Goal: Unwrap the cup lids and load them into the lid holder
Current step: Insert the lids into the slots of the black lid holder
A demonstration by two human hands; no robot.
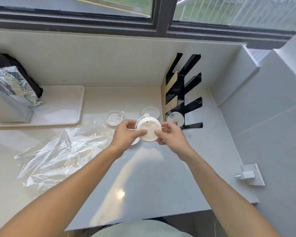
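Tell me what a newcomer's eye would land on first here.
Both hands, left hand and right hand, hold a stack of white lids above the middle of the counter. Just right stands the black lid holder, one lid in its lowest slot. Crumpled clear wrap sprawls at left.

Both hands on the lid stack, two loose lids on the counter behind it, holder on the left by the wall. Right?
Not quite. The lid holder stands on the right by the wall, as the head view shows. The rest holds: left hand and right hand grip the lid stack, with two loose lids on the counter behind it.
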